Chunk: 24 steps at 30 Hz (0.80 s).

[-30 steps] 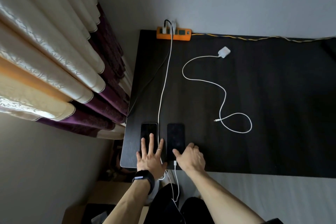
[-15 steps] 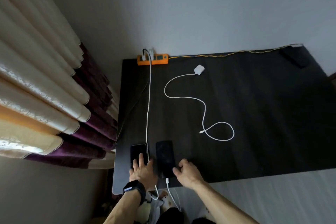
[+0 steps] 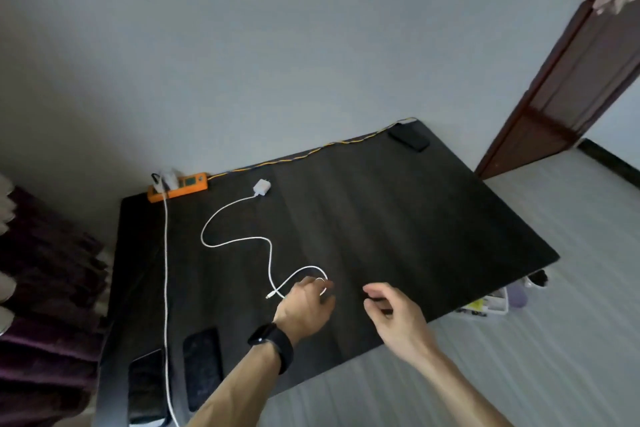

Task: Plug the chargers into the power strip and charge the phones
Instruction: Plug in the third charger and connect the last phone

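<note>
Two dark phones lie side by side at the near left corner of the worktop (image 3: 415,236): the left phone (image 3: 145,388) and the right phone (image 3: 202,367). Their screens are black, and a white plugged-in cable (image 3: 166,288) runs between them. Half a second ago the left hand lay flat on the left phone and the right hand sat at the other phone's corner. Both phones are now uncovered, since both hands have moved right and farther in.

The left hand (image 3: 304,305), with a black watch (image 3: 272,345) on its wrist, sits over the near loop of the loose cable (image 3: 239,243), fingers curled down onto it. Blur hides whether its grip has closed on the cable or only touches it. The cable's small connector tip (image 3: 269,295) pokes out just left of that hand. Near it, the right hand (image 3: 391,308) hovers above the bare worktop, its grip loose, fingers half curled and holding nothing.

The loose cable is thin and white and lies in the same S-shaped curve as before. It leads back to a small white charger brick (image 3: 261,188) lying unplugged near the far edge. Left of the brick, the orange power strip (image 3: 183,184) sits against the wall with one white charger (image 3: 169,178) already in it, from which the plugged-in cable comes. A yellow cord (image 3: 311,151) follows the far edge to a flat black object (image 3: 408,140) at the far right corner.
</note>
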Each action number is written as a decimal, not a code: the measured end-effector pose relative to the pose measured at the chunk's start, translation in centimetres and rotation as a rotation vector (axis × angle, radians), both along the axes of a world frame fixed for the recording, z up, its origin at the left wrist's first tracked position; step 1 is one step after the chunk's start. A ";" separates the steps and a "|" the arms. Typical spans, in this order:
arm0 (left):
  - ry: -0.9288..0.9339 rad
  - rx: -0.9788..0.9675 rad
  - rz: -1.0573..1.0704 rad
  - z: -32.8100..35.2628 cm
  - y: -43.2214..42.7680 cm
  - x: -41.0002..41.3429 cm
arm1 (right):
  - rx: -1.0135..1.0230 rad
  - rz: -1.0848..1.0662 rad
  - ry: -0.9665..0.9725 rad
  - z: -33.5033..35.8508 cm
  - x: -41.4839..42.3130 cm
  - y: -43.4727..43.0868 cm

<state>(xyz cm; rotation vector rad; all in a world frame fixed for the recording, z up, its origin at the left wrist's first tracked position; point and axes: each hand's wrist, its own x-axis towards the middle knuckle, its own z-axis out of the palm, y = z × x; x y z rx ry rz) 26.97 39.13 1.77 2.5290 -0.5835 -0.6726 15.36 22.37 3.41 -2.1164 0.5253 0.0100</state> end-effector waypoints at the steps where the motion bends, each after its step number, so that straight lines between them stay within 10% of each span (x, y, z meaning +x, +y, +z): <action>1: -0.004 -0.013 -0.008 0.3 -2.2 -0.4 | 0.000 -0.022 -0.024 0.5 -0.7 -2.3; 24: 0.023 0.116 -0.045 -5.8 -29.1 8.8 | -0.112 -0.043 0.105 -1.4 6.5 -32.3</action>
